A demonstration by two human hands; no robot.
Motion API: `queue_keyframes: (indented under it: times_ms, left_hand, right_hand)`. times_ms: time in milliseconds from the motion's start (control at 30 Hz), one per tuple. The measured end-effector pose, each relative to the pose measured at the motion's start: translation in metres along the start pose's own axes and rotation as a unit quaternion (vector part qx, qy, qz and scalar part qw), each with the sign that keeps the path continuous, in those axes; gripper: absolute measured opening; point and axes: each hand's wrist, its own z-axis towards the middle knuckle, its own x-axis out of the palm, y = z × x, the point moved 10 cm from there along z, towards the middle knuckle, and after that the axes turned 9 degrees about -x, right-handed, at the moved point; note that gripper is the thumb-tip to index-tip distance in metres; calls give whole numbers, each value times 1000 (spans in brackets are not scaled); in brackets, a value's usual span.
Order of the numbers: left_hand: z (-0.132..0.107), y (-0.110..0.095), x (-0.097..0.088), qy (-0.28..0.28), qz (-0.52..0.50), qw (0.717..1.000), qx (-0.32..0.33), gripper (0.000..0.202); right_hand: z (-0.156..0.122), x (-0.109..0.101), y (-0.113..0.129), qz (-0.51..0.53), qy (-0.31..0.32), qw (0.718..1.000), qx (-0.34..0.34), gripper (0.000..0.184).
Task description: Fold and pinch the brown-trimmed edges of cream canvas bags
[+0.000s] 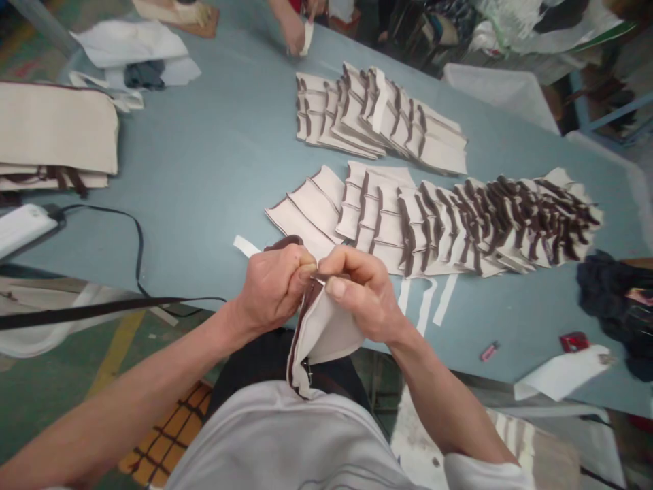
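A cream fabric piece (334,327) with dark brown edging hangs between my two hands, close to my body at the table's near edge. My left hand (278,286) pinches its brown-edged top. My right hand (364,289) grips the same edge from the other side, thumb and forefinger almost touching the left fingertips. A thin dark strip or tool tip shows between the fingers; its kind is hidden. Just beyond my hands lies a cream panel (311,204) with brown piping, beside a long overlapping row of similar panels (459,224).
Another stack of piped panels (377,122) lies farther back on the blue table (204,136). Folded cream fabric (56,129) is at the left, near a white device (25,228) with a black cord. Across the table, a co-worker's hand (290,30) shows. White strips (426,306) hang over the front edge.
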Motion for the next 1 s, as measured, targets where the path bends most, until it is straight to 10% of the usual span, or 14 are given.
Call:
queue_keyframes:
  times_ms: [267, 600, 833, 1000]
  left_hand:
    - [31, -9, -15, 204, -129, 970, -18, 39]
    - [24, 3, 2, 310, -101, 941, -92, 22]
    - [21, -11, -10, 238, -179, 944, -140, 26]
    - [11, -3, -4, 188, -355, 873, -278, 50]
  right_hand:
    - [14, 7, 61, -250, 107, 944, -186, 9]
    - [6, 13, 68, -411, 152, 874, -209, 12]
    - [10, 13, 45, -203, 129, 964, -111, 34]
    - [18, 23, 3, 48, 69, 996, -37, 71]
